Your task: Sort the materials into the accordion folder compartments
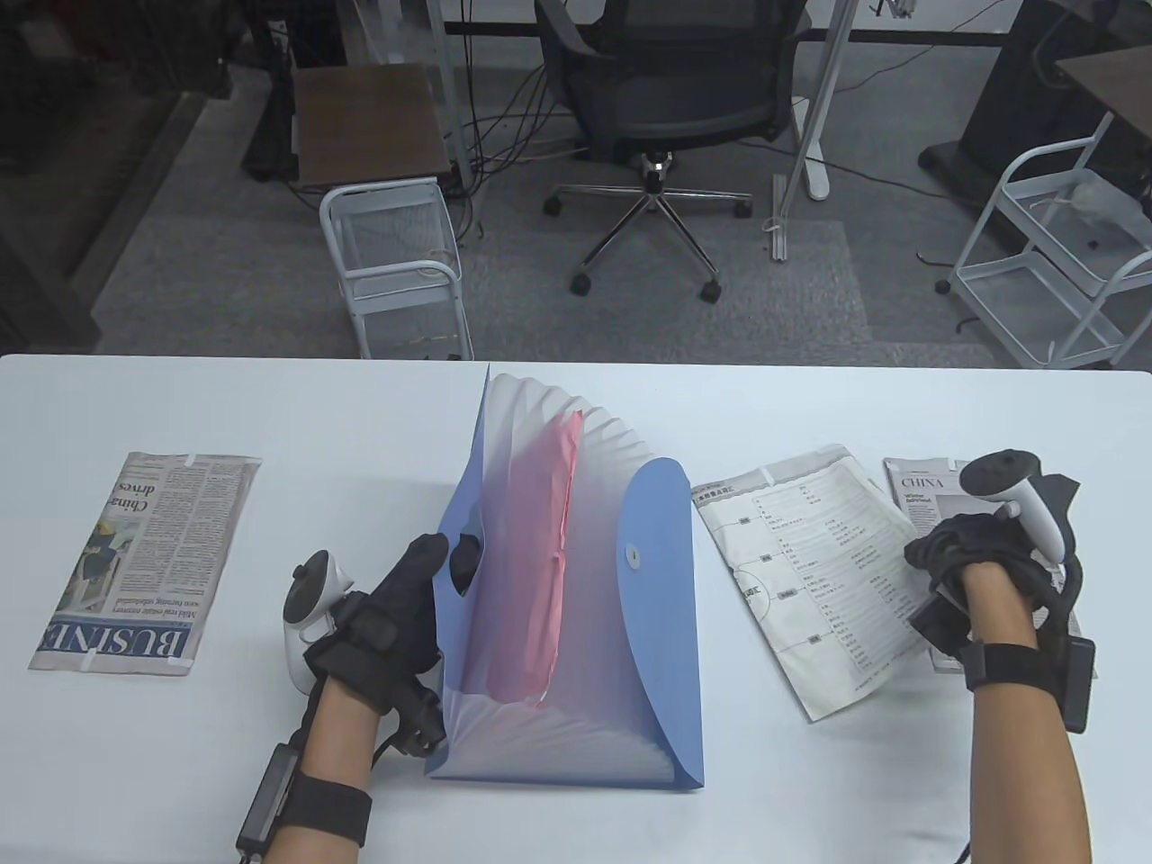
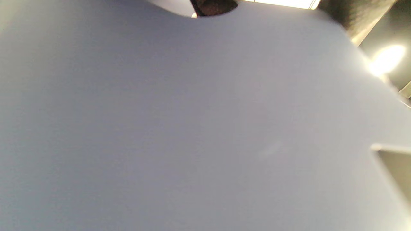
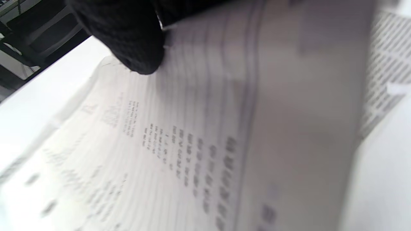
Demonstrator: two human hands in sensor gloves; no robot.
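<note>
Blurred printed sheet [image 3: 205, 144], gloved fingers [image 3: 128, 41] pinching, fills right wrist view.

The table view looks down from above and behind both hands. The left wrist view sits pressed near the blue plastic accordion folder [image 2: 205, 128]. The right wrist view, blurred, skims the printed white sheet [image 3: 179, 150], shared with the table view.

Blurred blue folder wall [image 2: 192, 128] across nearly everything, dark notch [image 2: 213, 7] at top.
</note>
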